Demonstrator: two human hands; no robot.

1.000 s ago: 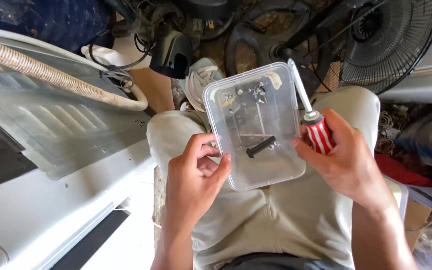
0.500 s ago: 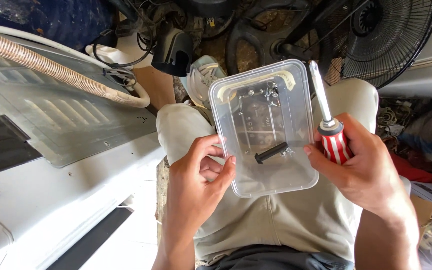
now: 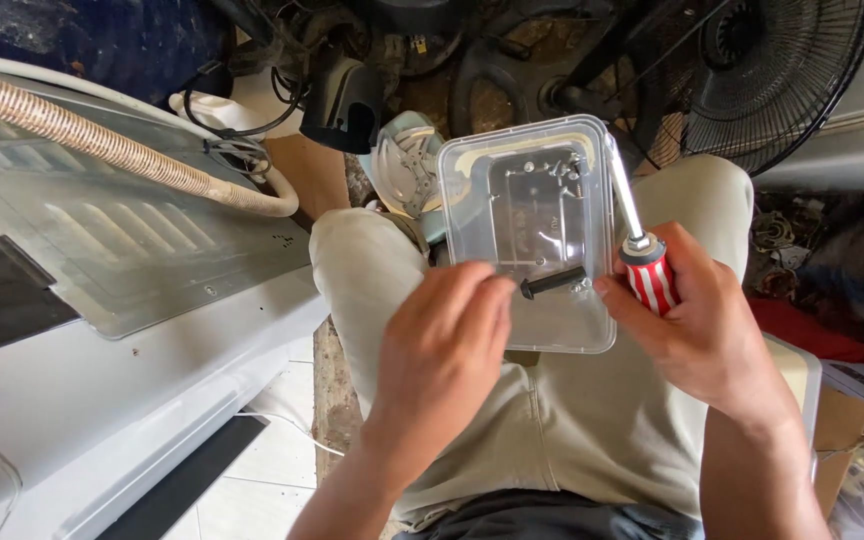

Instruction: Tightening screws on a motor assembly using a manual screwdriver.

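A clear plastic container (image 3: pixel 527 225) rests on my lap. In it lie a short black bolt-like piece (image 3: pixel 554 282) and several small screws (image 3: pixel 555 165) at the far end. My right hand (image 3: pixel 697 335) grips a screwdriver by its red-and-white striped handle (image 3: pixel 650 278), shaft pointing away along the container's right rim, and its thumb touches that rim. My left hand (image 3: pixel 442 350) is turned back-up, its fingertips over the near-left rim right beside the black piece. Whether those fingers pinch anything is hidden.
A white appliance panel (image 3: pixel 152 260) with a ribbed beige hose (image 3: pixel 102 145) lies to the left. A black fan grille (image 3: pixel 762 70) stands at the far right. A pale shoe (image 3: pixel 407 165), black cables (image 3: pixel 242 110) and dark clutter lie beyond my knees.
My left hand has turned palm-down and its fingers have moved over the container's rim toward the black piece. The right hand still holds the screwdriver beside the container.
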